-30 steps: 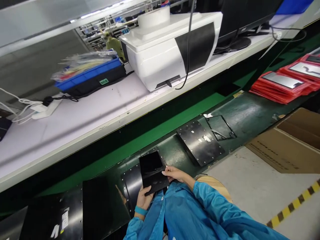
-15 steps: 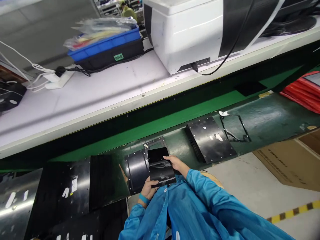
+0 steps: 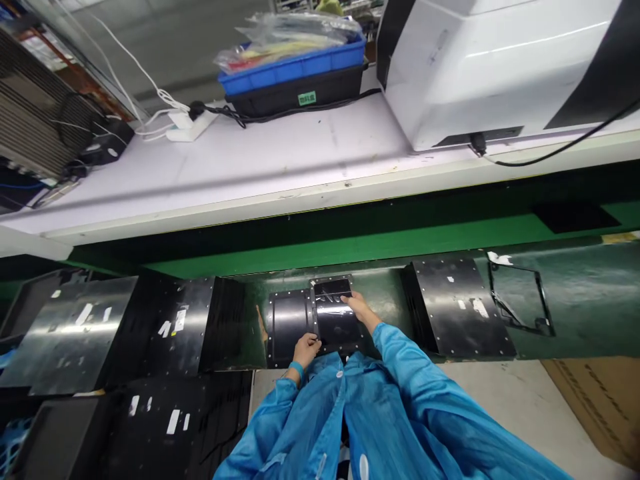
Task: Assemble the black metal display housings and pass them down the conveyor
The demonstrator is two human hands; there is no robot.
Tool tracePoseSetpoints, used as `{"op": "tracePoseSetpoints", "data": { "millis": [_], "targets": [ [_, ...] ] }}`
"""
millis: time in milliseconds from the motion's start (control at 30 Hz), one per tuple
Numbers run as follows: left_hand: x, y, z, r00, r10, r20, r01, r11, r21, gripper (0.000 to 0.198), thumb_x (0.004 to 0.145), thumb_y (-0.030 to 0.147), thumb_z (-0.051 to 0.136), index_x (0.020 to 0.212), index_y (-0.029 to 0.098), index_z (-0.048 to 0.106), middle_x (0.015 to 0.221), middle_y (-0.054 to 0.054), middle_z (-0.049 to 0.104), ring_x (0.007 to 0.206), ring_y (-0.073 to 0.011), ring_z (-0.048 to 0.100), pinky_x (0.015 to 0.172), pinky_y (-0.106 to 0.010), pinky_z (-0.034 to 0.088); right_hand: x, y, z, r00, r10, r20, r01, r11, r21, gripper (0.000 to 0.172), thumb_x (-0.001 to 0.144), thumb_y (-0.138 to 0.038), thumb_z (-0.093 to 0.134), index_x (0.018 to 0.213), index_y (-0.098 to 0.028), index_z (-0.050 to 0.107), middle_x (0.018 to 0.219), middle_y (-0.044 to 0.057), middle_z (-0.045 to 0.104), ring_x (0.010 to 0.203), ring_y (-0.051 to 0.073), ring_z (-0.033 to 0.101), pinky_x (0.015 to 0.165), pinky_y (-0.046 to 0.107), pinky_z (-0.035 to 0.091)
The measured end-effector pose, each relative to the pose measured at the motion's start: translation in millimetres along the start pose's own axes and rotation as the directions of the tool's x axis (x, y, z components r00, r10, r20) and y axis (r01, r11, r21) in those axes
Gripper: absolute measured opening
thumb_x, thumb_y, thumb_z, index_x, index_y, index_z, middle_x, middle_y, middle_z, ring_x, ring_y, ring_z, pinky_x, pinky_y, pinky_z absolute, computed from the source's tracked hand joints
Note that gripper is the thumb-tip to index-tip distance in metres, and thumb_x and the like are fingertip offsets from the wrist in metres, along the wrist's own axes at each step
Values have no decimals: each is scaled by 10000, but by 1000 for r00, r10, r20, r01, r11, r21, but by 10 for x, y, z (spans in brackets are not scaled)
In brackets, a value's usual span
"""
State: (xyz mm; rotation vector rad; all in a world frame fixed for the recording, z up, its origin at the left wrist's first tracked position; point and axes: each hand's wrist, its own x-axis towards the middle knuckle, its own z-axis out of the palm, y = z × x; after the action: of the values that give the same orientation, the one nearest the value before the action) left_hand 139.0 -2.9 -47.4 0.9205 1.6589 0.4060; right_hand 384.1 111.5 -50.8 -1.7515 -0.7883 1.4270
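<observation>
A: What's nearest?

B: Taking twelve as straight ahead of the person, the left hand (image 3: 307,348) is resting at the seven o'clock corner of the panel (image 3: 340,321). Its fingers are curling inward, showing little gap. I can't tell whether they're pinching the edge or only pressing there.

A: And the right hand (image 3: 359,308)?

B: It's lying at the panel's two o'clock edge, with a digit reaching over the face. The other fingers aren't showing clearly, so I can't tell how far they're closing or whether they're gripping.

A: Where is the panel sitting?

B: At twelve, over the frame (image 3: 343,348), their edges running roughly parallel. I'd judge the person is lining the two up. The next move is probably calling for square corners and light, even pressure.

A: What's lying around it?

B: A plate (image 3: 290,327) is lying just beside the frame at eleven, and a stack (image 3: 463,307) is sitting apart at two, both on the bench (image 3: 387,290).

A: Beyond that?

B: The shelf (image 3: 260,153) is running across, with a bin (image 3: 300,70) standing near twelve and a machine (image 3: 480,80) at one.
</observation>
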Motion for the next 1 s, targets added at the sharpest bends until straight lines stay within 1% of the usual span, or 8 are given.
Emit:
{"op": "tracePoseSetpoints", "data": {
  "millis": [233,367,467,567,633,767,900,1000],
  "targets": [
    [9,64,-9,996,92,-21,-77,922,379,141,848,278,808,863,209,686,824,-4,723,874,-173,692,831,-276,458,-74,-13,103,996,15,-84,-33,976,-217,395,813,-367,781,1140,-161,697,1081,127,795,1101,294,718,961,370,541],
    [3,142,-6,993,118,-4,-97,837,538,213,865,335,810,813,218,640,882,-32,751,936,-213,707,806,-291,418,-217,-71,110,985,-2,-170,-63,924,-377,551,803,-240,800,1323,-152,638,1282,202,728,1287,352,648,1104,426,462],
    [0,183,0,993,116,-1,-92,797,597,271,871,389,806,791,220,610,918,-51,774,956,-233,723,783,-297,408,-415,-59,-11,980,-102,-172,-15,820,-572,539,884,-233,727,1403,-164,600,1407,209,650,1340,337,614,1122,399,443],
    [-17,211,-9,994,112,-3,-86,776,624,290,873,413,795,787,226,590,931,-67,788,970,-252,737,777,-304,413,-636,31,-218,980,-145,-138,-16,631,-776,406,939,-294,693,1325,-176,653,1398,217,630,1254,332,655,1028,394,485],
    [-48,222,-22,994,108,-14,-75,770,634,289,868,439,790,816,236,590,945,-86,794,986,-278,747,780,-317,427,-788,138,-346,989,-80,-123,-54,582,-812,352,921,-370,742,1220,-190,696,1323,211,668,1166,339,697,951,399,509],
    [-99,201,-43,993,114,-17,-78,778,624,303,864,462,760,794,262,543,904,-104,791,1004,-329,767,809,-355,475,-1064,417,-449,994,57,-98,-113,602,-791,384,820,-416,853,1098,-198,702,1124,181,761,1096,376,738,894,417,525],
    [3,148,-35,991,113,79,-136,724,676,412,864,490,713,651,286,425,820,-114,771,1013,-396,772,842,-433,516,-1115,612,-455,991,78,-106,-131,666,-735,420,746,-397,907,1061,-218,693,1142,148,784,1120,369,748,913,405,539],
    [43,168,-7,982,132,137,-190,720,667,407,835,446,764,610,283,467,789,-90,763,1000,-398,772,872,-469,542,-1101,678,-516,988,105,-111,-153,686,-711,464,628,-323,956,1008,-249,699,1142,115,791,1133,387,753,947,429,561]
  ]
}}
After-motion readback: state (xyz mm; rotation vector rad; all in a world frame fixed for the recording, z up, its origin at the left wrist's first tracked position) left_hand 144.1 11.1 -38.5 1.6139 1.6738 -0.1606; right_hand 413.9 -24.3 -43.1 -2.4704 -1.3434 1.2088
